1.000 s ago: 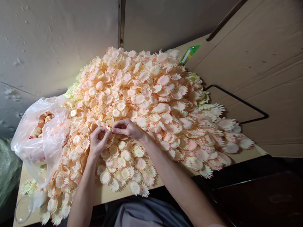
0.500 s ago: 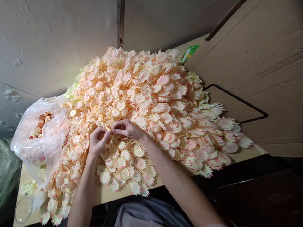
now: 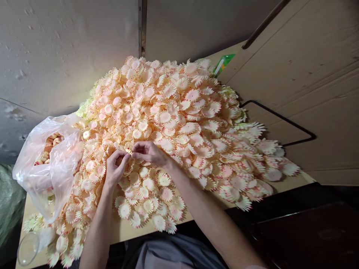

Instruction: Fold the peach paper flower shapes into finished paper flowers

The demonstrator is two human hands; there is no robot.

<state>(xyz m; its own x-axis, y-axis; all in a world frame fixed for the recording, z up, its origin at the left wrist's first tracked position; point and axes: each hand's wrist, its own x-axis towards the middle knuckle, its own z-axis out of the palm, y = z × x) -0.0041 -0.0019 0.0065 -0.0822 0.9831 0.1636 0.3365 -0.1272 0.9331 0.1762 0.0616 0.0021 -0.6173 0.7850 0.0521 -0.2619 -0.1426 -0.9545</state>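
Hands at work before a broad heap of frilled pieces. The left hand (image 3: 116, 166) and the right hand (image 3: 148, 152) meet at the near slope of the heap (image 3: 165, 116), thumbs and forefingers drawn in to narrow pinches. Between the 2 sets of fingertips lies 1 small cream-and-red piece (image 3: 128, 150), gripped from either side; it sits just beyond the left thumb tip and immediately left of the right fingertips. The fingers hide much of it, so its full shape cannot be told. The heap, of pale pieces with toothed, red-flecked rims, spreads around and beyond the hands over a light-coloured table (image 3: 123, 231); a looser cluster lies between the 2 forearms.

Left of the hands, a translucent plastic bag (image 3: 33, 145) rests against the heap; rounded, red-marked pieces (image 3: 56, 141) show through its opening. Near the table's left corner stands a clear round object (image 3: 28, 248), its kind uncertain. At the far right of the heap, a green packet (image 3: 223, 64) lies beside a large brown panel (image 3: 308, 93), against which a bent black rod (image 3: 286, 119) is seen. A green sheet-like material (image 3: 9, 201) appears at the left margin.
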